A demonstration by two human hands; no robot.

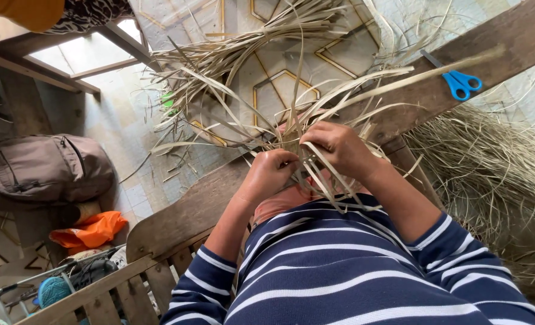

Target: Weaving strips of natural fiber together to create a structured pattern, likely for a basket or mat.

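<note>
Both hands are closed on thin dry straw strips [291,141] over the long wooden bench [195,207] — the left hand [269,174] pinching some, the right hand [338,147] folding others — and only a small woven knot shows, with most strips loose and blue scissors [460,82] farther along the bench.

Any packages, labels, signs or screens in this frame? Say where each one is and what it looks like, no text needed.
None that I can make out: no package, label, sign or screen shows. The nearest to a container is a grey-brown backpack lying at the left, soft and rounded, with zips. Both the left hand and the right hand grip pale straw strips.
</note>
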